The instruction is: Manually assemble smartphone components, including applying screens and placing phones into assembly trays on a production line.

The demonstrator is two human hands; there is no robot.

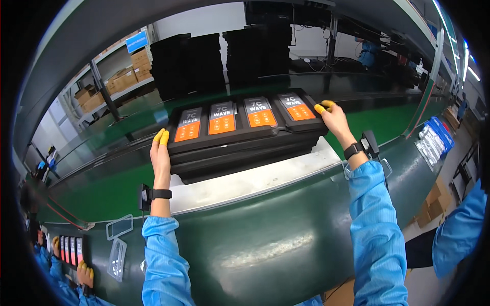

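A stack of black trays [245, 159] lies in front of me, slightly tilted in view. The top tray [227, 139] carries several flat black-and-orange boxes [222, 119] side by side in recesses. My left hand [160, 153], with yellow finger covers, grips the left end of this tray. At its right end, my right hand [334, 120] is closed on the edge, also with yellow covers on its fingers. The undersides of both grips are partly hidden by the tray.
Under the stack runs a pale metal strip [245, 187] beside the green worktop [265, 245]. Clear plastic trays [118, 259] lie at left. Tall black stacks [186, 66] stand behind. A co-worker's hand [85, 275] is at lower left, near another filled tray. A blue bin [440, 133] stands right.
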